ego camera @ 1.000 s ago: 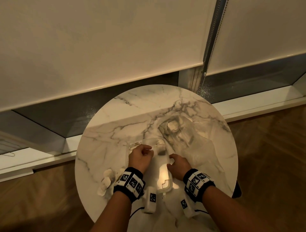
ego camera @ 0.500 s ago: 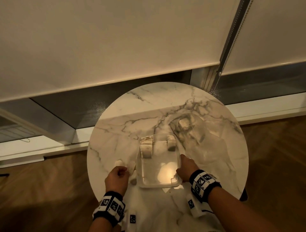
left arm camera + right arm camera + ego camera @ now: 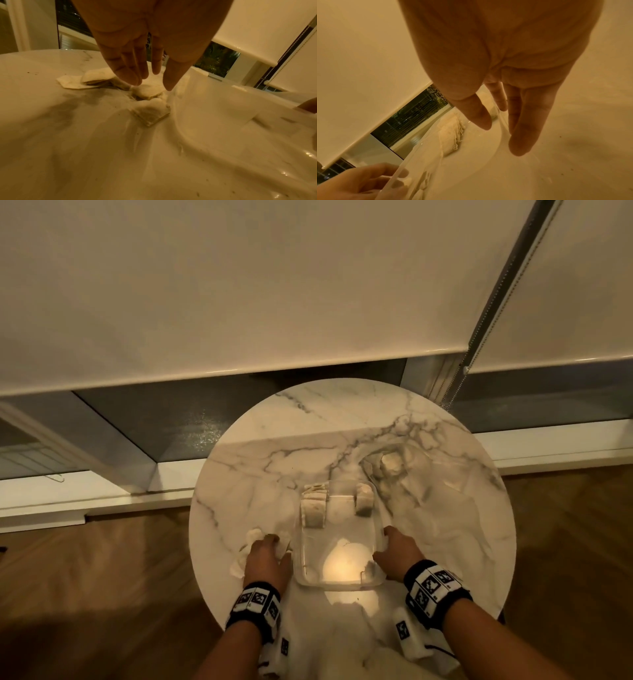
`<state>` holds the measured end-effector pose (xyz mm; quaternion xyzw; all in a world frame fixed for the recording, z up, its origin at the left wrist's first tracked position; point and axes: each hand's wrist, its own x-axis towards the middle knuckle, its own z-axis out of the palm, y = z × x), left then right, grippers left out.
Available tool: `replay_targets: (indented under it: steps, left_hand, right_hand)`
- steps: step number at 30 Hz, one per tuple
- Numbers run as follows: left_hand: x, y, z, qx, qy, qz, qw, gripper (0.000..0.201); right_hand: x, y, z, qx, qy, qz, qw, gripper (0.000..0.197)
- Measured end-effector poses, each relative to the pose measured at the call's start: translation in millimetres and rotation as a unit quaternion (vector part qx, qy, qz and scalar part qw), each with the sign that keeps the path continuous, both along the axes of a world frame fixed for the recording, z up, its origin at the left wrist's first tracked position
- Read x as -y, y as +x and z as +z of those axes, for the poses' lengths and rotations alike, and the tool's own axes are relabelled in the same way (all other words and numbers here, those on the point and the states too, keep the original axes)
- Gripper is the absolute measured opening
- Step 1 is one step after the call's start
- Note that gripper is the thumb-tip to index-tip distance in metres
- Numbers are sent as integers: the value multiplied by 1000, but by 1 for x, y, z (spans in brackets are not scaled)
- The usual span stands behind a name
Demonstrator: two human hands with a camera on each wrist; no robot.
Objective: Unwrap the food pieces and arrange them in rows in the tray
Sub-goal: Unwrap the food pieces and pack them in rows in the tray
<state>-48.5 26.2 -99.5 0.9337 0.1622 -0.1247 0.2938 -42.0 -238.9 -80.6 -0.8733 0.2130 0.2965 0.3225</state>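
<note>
On the round marble table (image 3: 260, 474) in front of me, my left hand (image 3: 265, 559) hangs over a small heap of wrapped food pieces (image 3: 147, 90), fingers (image 3: 127, 73) straight and pointing down, tips just touching or almost touching the top piece; I cannot tell which. It grips nothing. The heap lies just left of the tray, close against its wall.

My right hand (image 3: 397, 556) is at the tray's right side. The thumb (image 3: 479, 116) sits inside the wall and the other fingers (image 3: 525, 124) run down the outside, loosely straight, so the hand rests on the rim rather than clamping it.

The clear plastic tray (image 3: 376, 529) stands between my hands, near the table's front edge. At its far end a short row of unwrapped pieces (image 3: 312, 505) stands along the left side, and one single piece (image 3: 363, 499) stands at the right side, a gap between them. The near half of the tray holds only a bright glare.

Beyond the tray, to the right, a crumpled clear plastic bag (image 3: 411, 474) lies on the table with another pale piece (image 3: 390, 463) in it.

Behind the table hang two roller blinds (image 3: 239, 285) with a bead chain (image 3: 479, 337) between them.
</note>
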Motion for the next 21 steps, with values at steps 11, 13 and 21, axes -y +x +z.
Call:
replay_targets:
  steps: [11, 13, 21]
  left_hand:
    - [-10, 6, -5, -32, 32, 1, 999, 20]
    - [-14, 2, -2, -23, 15, 34, 999, 17]
    - [-12, 8, 35, 73, -279, 250, 924, 8]
  right_hand:
    - [5, -13, 8, 11, 3, -25, 1000, 58]
    - [7, -14, 11, 10, -8, -10, 1000, 56]
    - [10, -9, 51, 35, -56, 63, 996, 51]
